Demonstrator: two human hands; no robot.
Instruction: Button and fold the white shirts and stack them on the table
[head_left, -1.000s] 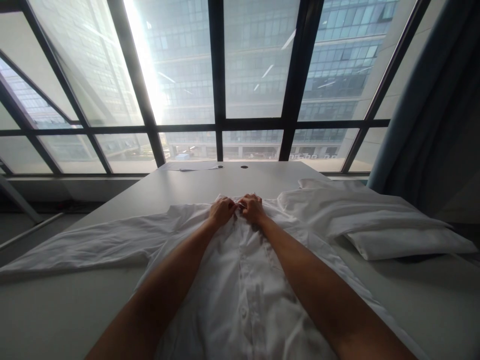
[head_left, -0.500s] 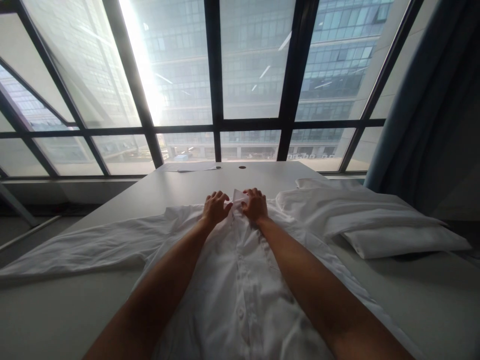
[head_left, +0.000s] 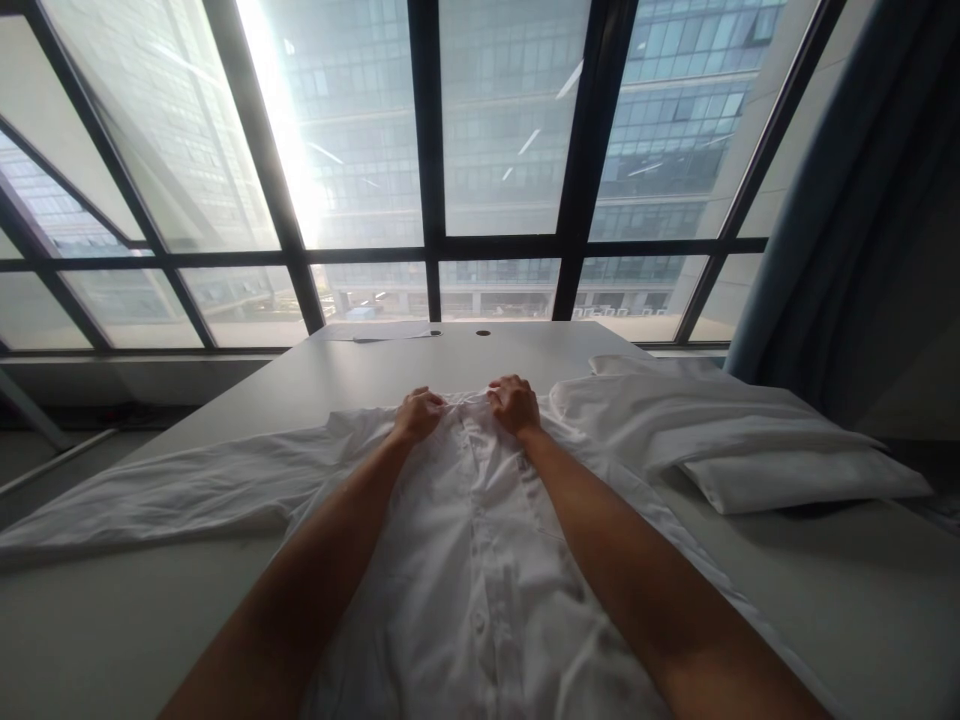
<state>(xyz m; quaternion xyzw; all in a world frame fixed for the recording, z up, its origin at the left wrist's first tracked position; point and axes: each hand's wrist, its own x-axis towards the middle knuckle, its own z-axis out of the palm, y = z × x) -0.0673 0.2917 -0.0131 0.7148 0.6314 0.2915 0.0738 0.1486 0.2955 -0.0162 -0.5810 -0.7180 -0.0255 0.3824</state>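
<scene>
A white button-up shirt (head_left: 442,560) lies front side up, its button strip running down the middle and its collar end away from me. One sleeve stretches out to the left. My left hand (head_left: 420,412) is closed on the left side of the collar. On the collar's right side my right hand (head_left: 514,403) is closed too, fingers curled over the far edge. Between the hands the collar cloth lies low and fairly straight. My fingertips are partly hidden in the cloth.
A white table (head_left: 360,370) carries the shirt. To the right lies a pile of folded white cloth (head_left: 795,475). Papers (head_left: 375,331) rest at the far edge near two round holes. Windows stand behind, with a blue curtain (head_left: 817,250) at the right.
My left hand has moved a little left, and its fingers have closed on the collar. The collar point that stood up between my hands now lies down. My right hand has barely shifted.
</scene>
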